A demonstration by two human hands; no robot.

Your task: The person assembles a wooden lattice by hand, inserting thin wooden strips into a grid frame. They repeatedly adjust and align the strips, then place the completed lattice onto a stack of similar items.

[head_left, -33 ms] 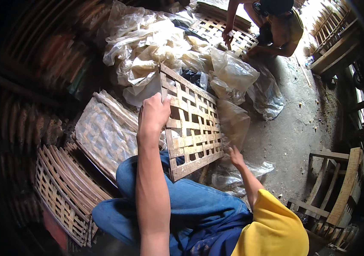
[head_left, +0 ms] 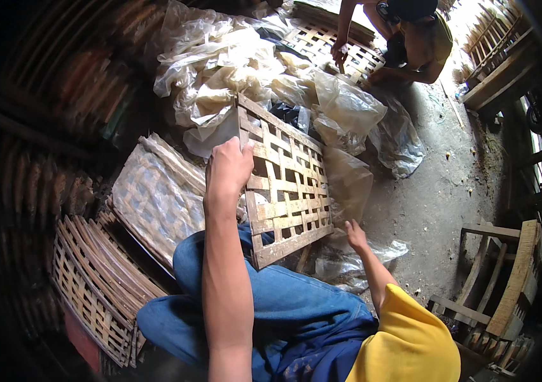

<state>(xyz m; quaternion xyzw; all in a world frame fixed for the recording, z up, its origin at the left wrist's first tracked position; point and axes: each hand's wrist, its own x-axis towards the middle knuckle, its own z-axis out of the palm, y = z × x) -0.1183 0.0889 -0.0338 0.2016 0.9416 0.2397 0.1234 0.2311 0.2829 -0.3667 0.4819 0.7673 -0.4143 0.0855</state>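
My left hand [head_left: 229,167] grips the left edge of a woven bamboo panel [head_left: 287,184], fingers hooked over its wooden frame. The panel stands tilted on edge above my jeans, its open lattice showing dark gaps. Just off its lower right corner is my right hand [head_left: 355,235], fingers stretched out and holding nothing. Beneath that hand, a crumpled clear plastic sheet [head_left: 382,253] lies on the floor. Behind the panel rises a large heap of creased, milky plastic sheeting [head_left: 220,63].
To the left stand a plastic-covered woven panel [head_left: 156,191] and a stack of bamboo panels [head_left: 102,280]. At the far side a co-worker [head_left: 420,44] crouches, hands at another woven panel [head_left: 331,48]. A wooden frame [head_left: 509,280] stands at right on the grey floor [head_left: 443,191].
My right hand has shifted very slightly right, away from the panel's corner. My left hand and the panel are almost still.
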